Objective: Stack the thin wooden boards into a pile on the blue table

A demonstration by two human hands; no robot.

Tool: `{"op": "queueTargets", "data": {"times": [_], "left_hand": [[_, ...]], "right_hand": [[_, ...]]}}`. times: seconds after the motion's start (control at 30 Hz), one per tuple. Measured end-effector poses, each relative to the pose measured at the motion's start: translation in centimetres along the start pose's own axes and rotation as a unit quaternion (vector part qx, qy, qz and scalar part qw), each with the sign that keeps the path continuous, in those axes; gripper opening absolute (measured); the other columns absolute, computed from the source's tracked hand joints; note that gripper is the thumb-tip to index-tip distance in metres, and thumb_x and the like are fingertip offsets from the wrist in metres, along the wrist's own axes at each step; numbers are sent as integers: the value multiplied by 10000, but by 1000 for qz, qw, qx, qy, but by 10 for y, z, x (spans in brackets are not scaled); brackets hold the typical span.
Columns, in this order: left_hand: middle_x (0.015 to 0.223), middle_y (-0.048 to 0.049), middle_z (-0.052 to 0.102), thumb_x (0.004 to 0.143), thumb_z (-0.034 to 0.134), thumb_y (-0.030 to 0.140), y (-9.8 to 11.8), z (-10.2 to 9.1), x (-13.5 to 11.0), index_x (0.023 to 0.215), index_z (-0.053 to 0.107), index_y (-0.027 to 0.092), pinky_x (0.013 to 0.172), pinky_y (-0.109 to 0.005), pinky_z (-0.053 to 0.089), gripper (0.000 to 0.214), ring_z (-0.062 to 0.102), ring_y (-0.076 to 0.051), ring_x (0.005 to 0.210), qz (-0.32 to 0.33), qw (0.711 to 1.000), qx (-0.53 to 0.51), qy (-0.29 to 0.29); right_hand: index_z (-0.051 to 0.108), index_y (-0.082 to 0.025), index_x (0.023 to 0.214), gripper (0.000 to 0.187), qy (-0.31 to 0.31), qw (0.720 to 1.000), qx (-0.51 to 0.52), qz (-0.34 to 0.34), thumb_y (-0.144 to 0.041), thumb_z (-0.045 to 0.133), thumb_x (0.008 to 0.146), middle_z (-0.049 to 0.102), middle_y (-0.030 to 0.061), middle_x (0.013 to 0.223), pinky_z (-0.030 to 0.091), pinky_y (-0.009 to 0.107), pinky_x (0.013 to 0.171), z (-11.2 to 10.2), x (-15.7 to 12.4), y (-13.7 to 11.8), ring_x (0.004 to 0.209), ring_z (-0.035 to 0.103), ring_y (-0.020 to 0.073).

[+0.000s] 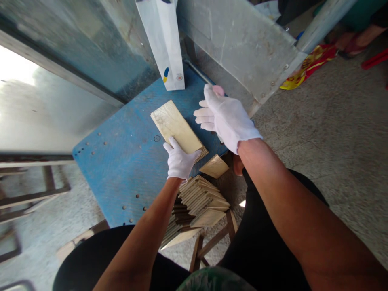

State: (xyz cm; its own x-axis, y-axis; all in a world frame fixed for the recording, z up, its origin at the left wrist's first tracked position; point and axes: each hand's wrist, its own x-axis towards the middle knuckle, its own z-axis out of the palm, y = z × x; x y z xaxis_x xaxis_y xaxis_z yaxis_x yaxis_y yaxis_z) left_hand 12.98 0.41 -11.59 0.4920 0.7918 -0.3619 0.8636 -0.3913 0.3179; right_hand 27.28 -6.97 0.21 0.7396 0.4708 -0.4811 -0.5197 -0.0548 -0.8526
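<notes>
A neat stack of thin, glossy cream tile-like pieces (pixel 178 123) lies on the blue tabletop (pixel 121 157). My left hand (pixel 180 161), in a white glove, grips its near end, thumb at the right corner and fingers over the left edge. To the right of the stack, my right hand (pixel 227 117), also white-gloved, is held apart from it with fingers stretched out. A pink rounded thing (pixel 218 90) shows behind the right thumb; its kind is partly hidden. Many similar pieces (pixel 203 198) lean in rows below the table's near edge, with one loose piece (pixel 214 166) above them.
A tall white paper bag (pixel 169 48) stands at the table's back edge. Metal panels (pixel 230 48) rise behind it. Wooden stool legs (pixel 212 246) are between my knees. A red and yellow sack (pixel 312 66) and another person's foot (pixel 351 42) are at the upper right.
</notes>
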Motion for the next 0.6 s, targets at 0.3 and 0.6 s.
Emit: {"op": "queueTargets", "data": {"times": [0.3, 0.6], "left_hand": [[1536, -266, 164, 632, 717, 625, 8, 3, -19, 1523, 106, 127, 951, -522, 477, 1189, 515, -433, 1197, -41, 997, -25, 60], [1406, -164, 464, 843, 611, 417, -49, 37, -80, 1342, 507, 176, 1091, -365, 395, 564, 428, -254, 1332, 173, 972, -3, 156]], "right_hand": [[561, -185, 780, 424, -27, 999, 3, 17, -599, 560, 872, 513, -26, 576, 454, 193, 504, -1, -4, -5, 535, 561, 100], [575, -168, 816, 484, -35, 999, -26, 6, -645, 512, 878, 552, -3, 624, 477, 203, 538, -7, 5, 0, 593, 589, 111]]}}
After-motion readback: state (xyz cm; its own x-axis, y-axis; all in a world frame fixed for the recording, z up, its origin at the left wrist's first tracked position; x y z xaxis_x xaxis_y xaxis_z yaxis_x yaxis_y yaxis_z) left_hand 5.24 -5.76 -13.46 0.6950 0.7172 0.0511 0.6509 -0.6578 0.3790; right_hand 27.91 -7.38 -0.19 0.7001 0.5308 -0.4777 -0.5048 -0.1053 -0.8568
